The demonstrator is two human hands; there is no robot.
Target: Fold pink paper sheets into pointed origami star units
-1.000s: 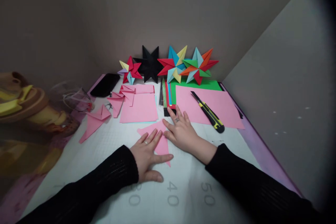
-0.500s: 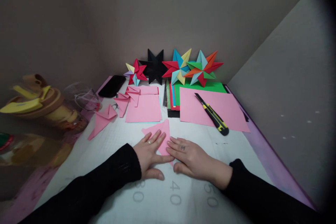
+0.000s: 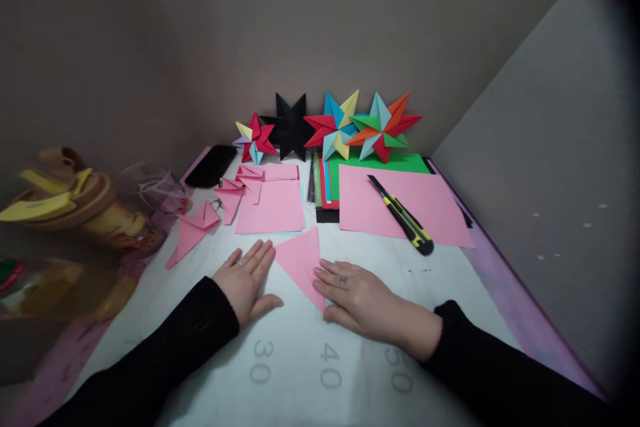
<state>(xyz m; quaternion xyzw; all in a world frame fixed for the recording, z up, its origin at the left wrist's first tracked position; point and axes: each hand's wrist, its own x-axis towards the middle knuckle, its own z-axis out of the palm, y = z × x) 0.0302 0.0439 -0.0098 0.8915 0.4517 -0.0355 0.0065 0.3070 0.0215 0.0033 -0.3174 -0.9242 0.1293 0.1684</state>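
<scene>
A folded pink paper piece (image 3: pixel 300 255), roughly triangular, lies flat on the white table cover (image 3: pixel 290 360). On its right edge rest the fingertips of my right hand (image 3: pixel 357 297), which lies flat with its fingers stretched out. My left hand (image 3: pixel 249 283) is spread on the cover just left of the paper, its fingertips close to the paper's left corner. Farther left are several folded pink pieces (image 3: pixel 196 230). Behind the paper sits a stack of pink squares (image 3: pixel 270 207).
A yellow and black utility knife (image 3: pixel 403 217) lies on a large pink sheet (image 3: pixel 445 203). Folded paper stars (image 3: pixel 337 127) lean against the wall. At the left are a black phone (image 3: pixel 211 165), a clear glass (image 3: pixel 155 190) and a brown holder (image 3: pixel 100 193).
My left hand has slid left off the pink paper, uncovering most of it. The right hand stays nearly in place. The camera view has shifted slightly.
</scene>
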